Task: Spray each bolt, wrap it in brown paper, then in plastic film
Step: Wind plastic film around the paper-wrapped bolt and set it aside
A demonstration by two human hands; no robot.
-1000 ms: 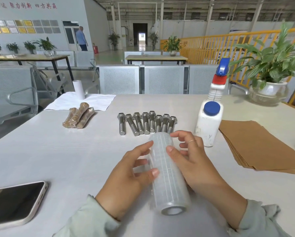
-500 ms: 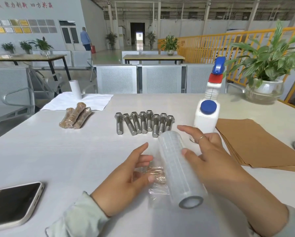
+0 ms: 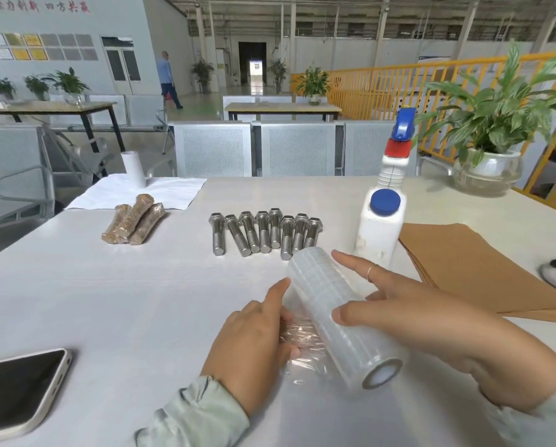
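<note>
Bolts, eight bare point(image 3: 265, 232), lie in a row at mid-tabletop point(image 3: 141, 301), unwrapped; left of them, three finished bundles point(image 3: 134, 223) in brown paper under film sit by a white cloth point(image 3: 160, 193), and a phone point(image 3: 15, 391) lies at the near left edge. Left hand point(image 3: 254, 340): fingers press flat on a loose tail of plastic film point(image 3: 302, 343) over something brownish, seemingly a paper-wrapped bolt, forefinger straight and touching the roll. Film roll point(image 3: 338, 317): lies on its side, near centre, slanted. Right hand point(image 3: 431, 317): thumb and fingers extended, resting on the roll, not curled round it. Spray bottle point(image 3: 381, 227) and brown paper stack point(image 3: 470, 269) stand to the right. Step in hand, by judgement: film wrap of the current bolt. Next move likely calls for pinning the bundle while rolling film round it, then tearing free.
</note>
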